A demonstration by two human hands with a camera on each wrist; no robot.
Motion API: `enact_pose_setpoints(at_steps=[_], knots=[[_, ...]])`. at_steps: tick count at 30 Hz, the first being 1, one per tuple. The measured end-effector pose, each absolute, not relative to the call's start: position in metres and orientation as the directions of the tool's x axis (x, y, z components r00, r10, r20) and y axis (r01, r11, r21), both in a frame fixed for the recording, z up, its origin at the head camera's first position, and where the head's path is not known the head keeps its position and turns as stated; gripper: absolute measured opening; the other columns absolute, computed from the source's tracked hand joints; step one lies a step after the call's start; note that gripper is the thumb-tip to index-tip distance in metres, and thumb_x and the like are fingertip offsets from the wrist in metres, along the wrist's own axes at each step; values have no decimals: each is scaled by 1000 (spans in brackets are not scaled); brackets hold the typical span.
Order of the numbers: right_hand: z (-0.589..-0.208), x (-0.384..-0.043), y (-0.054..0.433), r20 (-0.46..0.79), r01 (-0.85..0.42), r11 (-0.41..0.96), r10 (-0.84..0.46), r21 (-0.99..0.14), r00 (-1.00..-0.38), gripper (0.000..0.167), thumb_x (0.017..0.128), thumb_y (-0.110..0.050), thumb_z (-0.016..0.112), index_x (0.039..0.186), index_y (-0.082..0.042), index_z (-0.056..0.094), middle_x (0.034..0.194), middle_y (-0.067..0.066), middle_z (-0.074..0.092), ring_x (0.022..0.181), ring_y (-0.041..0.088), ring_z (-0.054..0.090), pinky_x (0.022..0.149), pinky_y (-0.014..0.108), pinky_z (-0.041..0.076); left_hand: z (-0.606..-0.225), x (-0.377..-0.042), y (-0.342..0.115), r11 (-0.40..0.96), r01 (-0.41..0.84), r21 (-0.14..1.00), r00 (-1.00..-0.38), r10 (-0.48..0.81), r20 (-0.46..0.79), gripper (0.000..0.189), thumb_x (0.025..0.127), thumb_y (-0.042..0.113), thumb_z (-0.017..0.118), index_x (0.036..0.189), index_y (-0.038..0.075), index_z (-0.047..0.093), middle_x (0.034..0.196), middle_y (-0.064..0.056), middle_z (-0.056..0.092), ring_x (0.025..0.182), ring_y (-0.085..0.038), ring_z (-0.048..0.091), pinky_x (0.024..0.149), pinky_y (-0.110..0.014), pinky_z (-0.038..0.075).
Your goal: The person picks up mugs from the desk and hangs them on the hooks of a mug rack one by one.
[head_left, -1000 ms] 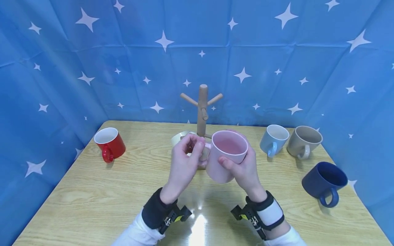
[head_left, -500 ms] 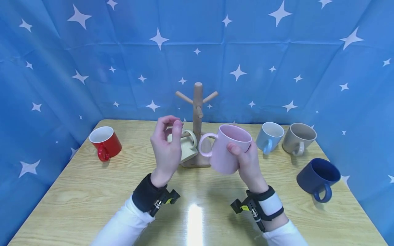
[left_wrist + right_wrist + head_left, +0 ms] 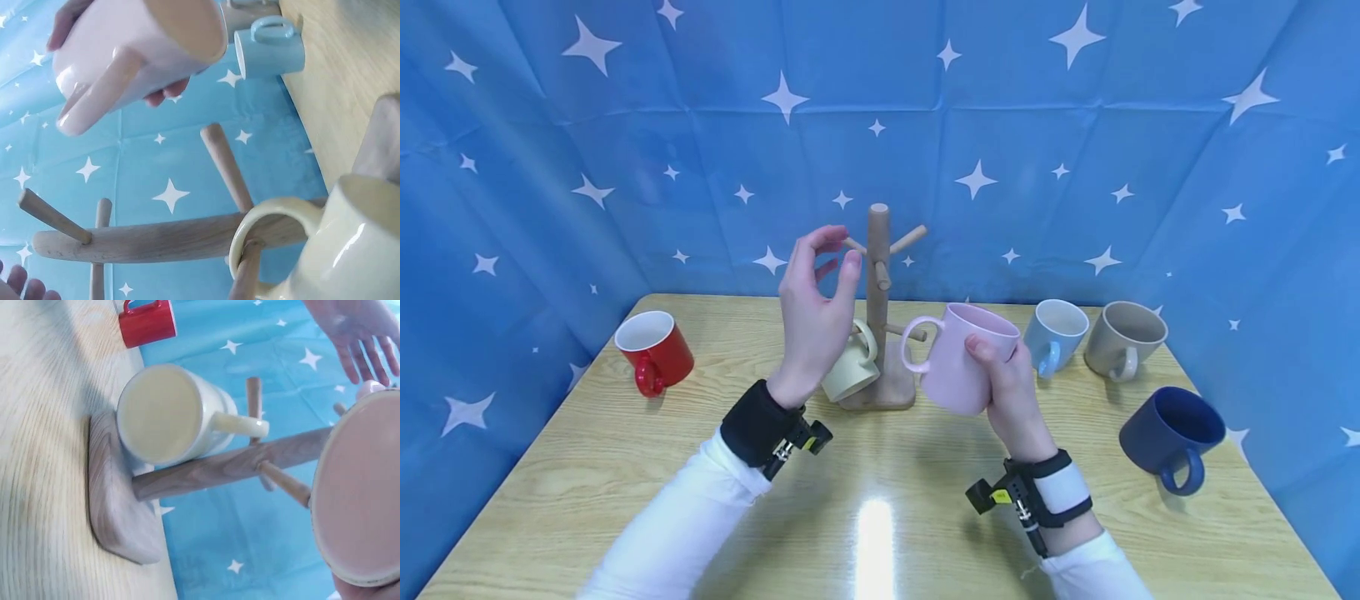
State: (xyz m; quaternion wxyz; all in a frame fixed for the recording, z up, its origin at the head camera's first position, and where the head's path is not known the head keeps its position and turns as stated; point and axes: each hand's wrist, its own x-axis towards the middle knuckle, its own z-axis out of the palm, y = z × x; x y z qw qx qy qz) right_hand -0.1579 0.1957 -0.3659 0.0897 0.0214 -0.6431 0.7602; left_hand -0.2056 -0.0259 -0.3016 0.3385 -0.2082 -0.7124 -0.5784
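My right hand (image 3: pixel 1011 387) grips a pink mug (image 3: pixel 957 367) by its body, thumb over the near side and the handle pointing left. The mug is held in the air just right of a wooden mug tree (image 3: pixel 878 296). My left hand (image 3: pixel 816 312) is raised beside the tree's upper left peg, fingers loosely spread and holding nothing. In the head view it partly covers that peg. A cream mug (image 3: pixel 852 367) hangs tilted by its handle on a lower left peg, shown closely in the left wrist view. The lower right peg (image 3: pixel 907 333) is bare.
A red mug (image 3: pixel 655 353) stands at the table's left. On the right are a light blue mug (image 3: pixel 1057 335), a grey-beige mug (image 3: pixel 1125 339) and a navy mug (image 3: pixel 1172 440). Behind the wooden table (image 3: pixel 625 483) hangs a blue star-patterned cloth (image 3: pixel 715 142).
My left hand has let go of the pink mug's handle, moved left and then risen toward the upper peg. My right hand has carried the pink mug slightly right.
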Motion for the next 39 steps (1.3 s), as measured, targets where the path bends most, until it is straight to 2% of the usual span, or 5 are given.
enact_pose_setpoints(at_steps=[5, 10, 22, 30, 39], knots=[[-368, -162, 197, 112, -129, -144, 119, -981, -987, 54, 92, -26, 58, 145, -17, 49, 125, -1, 60, 105, 11, 67, 84, 27, 61, -288, -219, -21, 239, 669, 704, -711, -69, 700, 42, 107, 20, 59, 144, 0, 54, 142, -17, 59, 131, -29, 57, 116, -44, 50], [-370, -165, 199, 75, -90, -116, 128, -989, -989, 53, 95, -28, 58, 146, -18, 46, 127, -1, 59, 106, 12, 67, 85, 27, 61, -280, -230, -16, 274, 668, 692, -713, -29, 700, 45, 107, 21, 59, 147, 0, 53, 142, -17, 61, 131, -29, 58, 115, -42, 51], [-377, -165, 201, -12, -3, -114, 134, -993, -991, 55, 98, -31, 58, 148, -15, 42, 132, 2, 57, 108, 11, 65, 87, 27, 60, -282, -243, -8, 262, 603, 754, -787, 42, 615, 43, 108, 21, 58, 147, 1, 55, 132, -19, 67, 119, -31, 69, 100, -44, 58], [-378, -170, 201, -43, 28, -122, 123, -992, -991, 56, 101, -34, 59, 149, -14, 39, 135, 5, 55, 111, 13, 64, 88, 28, 60, -278, -252, -2, 237, 593, 770, -795, 17, 607, 39, 109, 22, 57, 142, 1, 59, 122, -19, 70, 112, -32, 70, 98, -45, 59], [-385, -174, 199, -77, 58, -133, 140, -989, -987, 51, 102, -32, 59, 145, -9, 42, 124, 2, 59, 100, 7, 68, 84, 26, 60, -277, -252, -1, 262, 561, 785, -817, 23, 576, 35, 109, 27, 59, 134, 4, 65, 106, -18, 74, 101, -29, 73, 81, -25, 53]])
